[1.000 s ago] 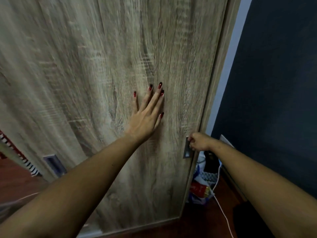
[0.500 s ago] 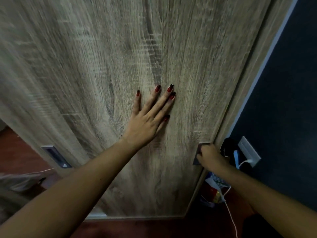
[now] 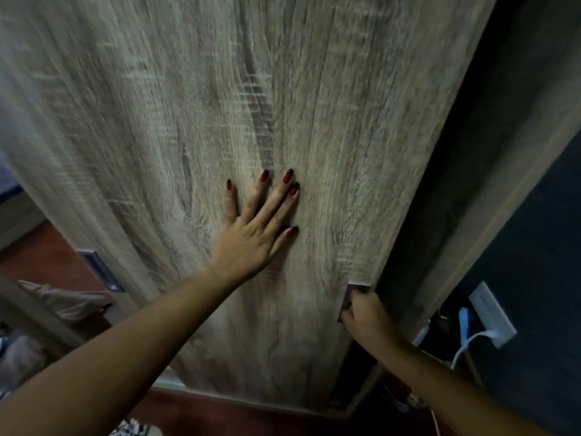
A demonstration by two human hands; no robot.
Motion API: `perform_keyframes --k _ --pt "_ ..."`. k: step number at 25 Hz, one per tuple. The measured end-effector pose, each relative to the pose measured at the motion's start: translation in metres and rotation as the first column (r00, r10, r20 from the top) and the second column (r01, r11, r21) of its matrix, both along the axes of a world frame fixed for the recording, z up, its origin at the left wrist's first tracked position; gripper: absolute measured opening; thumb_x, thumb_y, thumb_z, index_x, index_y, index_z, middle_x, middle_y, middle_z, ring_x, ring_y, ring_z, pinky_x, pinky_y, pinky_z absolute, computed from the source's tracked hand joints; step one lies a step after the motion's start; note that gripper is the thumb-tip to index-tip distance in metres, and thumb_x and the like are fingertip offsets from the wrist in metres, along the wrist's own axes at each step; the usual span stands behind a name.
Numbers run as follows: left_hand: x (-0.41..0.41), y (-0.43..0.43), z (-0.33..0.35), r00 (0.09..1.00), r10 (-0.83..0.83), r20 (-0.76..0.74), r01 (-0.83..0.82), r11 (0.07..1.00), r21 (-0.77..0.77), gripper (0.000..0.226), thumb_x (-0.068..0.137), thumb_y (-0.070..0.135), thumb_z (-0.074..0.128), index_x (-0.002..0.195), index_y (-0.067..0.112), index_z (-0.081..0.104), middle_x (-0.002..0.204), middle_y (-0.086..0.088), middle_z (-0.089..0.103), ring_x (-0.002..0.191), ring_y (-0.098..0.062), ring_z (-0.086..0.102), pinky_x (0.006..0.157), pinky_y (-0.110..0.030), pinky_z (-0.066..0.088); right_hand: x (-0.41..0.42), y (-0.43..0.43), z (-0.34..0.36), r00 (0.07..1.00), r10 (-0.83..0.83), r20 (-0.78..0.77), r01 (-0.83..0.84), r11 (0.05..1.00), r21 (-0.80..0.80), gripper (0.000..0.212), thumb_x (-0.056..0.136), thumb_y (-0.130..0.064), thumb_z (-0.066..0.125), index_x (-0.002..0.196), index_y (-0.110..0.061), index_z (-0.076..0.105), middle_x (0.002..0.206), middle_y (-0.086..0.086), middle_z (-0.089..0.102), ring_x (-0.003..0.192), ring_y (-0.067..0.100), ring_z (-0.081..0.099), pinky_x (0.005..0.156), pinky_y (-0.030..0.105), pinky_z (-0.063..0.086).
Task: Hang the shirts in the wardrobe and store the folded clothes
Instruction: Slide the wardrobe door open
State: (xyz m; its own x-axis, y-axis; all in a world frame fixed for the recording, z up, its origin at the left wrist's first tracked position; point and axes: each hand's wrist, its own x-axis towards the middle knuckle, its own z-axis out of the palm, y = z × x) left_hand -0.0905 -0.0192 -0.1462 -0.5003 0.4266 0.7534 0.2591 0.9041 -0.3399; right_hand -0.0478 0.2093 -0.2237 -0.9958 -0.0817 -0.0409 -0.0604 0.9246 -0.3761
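The left hand (image 3: 251,237) lies flat on the wardrobe door (image 3: 283,105), 5 fingers straight and spread. The right hand (image 3: 367,319) curls into the recessed handle (image 3: 353,289) at the door's right edge, hiding most of it. Beside that edge, a dark gap (image 3: 440,184) conceals the wardrobe's inside. Pale fabric (image 3: 63,300) at lower left is too blurred to identify.

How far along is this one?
Done: nothing visibly hung or stored. In hand: the left hand presses flat on the wardrobe door, the right hand grips its handle; a dark gap beside that edge suggests it is part open. Left: a pale garment lies lower left; hanging and storing apparently remain.
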Motion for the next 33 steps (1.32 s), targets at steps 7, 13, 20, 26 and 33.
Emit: perform_keyframes --k 7,13,20,26,33 --pt "0.016 -0.100 0.003 0.980 0.177 0.093 -0.185 0.979 0.087 0.064 0.100 0.043 0.038 0.151 0.014 0.012 0.159 -0.005 -0.009 0.146 -0.034 0.006 0.107 -0.072 0.012 -0.006 -0.092 -0.004 0.941 0.339 0.002 -0.338 0.940 0.053 0.022 0.091 -0.013 0.044 0.107 -0.003 0.054 0.107 0.016 0.062 0.095 0.030 0.062 0.074 0.032 0.046" --pt "0.044 -0.186 0.010 0.894 0.330 0.302 -0.405 0.884 0.235 0.067 0.098 0.046 0.032 0.152 0.019 0.001 0.159 -0.006 -0.010 0.147 -0.032 -0.006 0.113 -0.064 0.011 -0.010 -0.152 0.006 0.503 0.780 -0.372 -0.619 0.625 0.475 0.043 0.069 -0.024 0.059 0.108 -0.007 0.067 0.109 0.008 0.068 0.104 0.025 0.062 0.095 0.034 0.050" --pt "0.051 -0.244 0.015 0.814 0.291 0.503 -0.503 0.787 0.358 0.071 0.092 0.058 0.016 0.148 0.026 -0.015 0.156 0.000 -0.025 0.147 -0.026 -0.010 0.115 -0.061 0.013 -0.045 -0.202 0.010 0.375 0.896 -0.239 -0.528 0.418 0.739 0.076 0.066 -0.018 0.069 0.136 -0.002 0.045 0.150 0.013 0.037 0.140 0.025 0.033 0.115 0.048 0.021" --pt "0.057 -0.286 0.013 0.740 0.248 0.625 -0.564 0.735 0.376 0.070 0.096 0.054 0.022 0.145 0.027 -0.022 0.153 0.002 -0.033 0.147 -0.022 -0.009 0.117 -0.056 0.014 -0.055 -0.259 0.009 0.339 0.918 -0.207 -0.510 0.364 0.779 0.073 0.072 -0.018 0.069 0.138 -0.006 0.040 0.152 0.011 0.032 0.142 0.025 0.028 0.114 0.044 0.013" --pt "0.063 -0.302 0.027 0.690 0.264 0.674 -0.620 0.697 0.362 0.070 0.097 0.052 0.025 0.147 0.026 -0.018 0.149 0.007 -0.035 0.147 -0.022 -0.008 0.118 -0.054 0.013 -0.061 -0.289 0.009 0.268 0.917 -0.293 -0.611 0.398 0.684 0.074 0.056 -0.014 0.077 0.127 -0.004 0.056 0.139 0.012 0.052 0.129 0.024 0.049 0.107 0.045 0.031"
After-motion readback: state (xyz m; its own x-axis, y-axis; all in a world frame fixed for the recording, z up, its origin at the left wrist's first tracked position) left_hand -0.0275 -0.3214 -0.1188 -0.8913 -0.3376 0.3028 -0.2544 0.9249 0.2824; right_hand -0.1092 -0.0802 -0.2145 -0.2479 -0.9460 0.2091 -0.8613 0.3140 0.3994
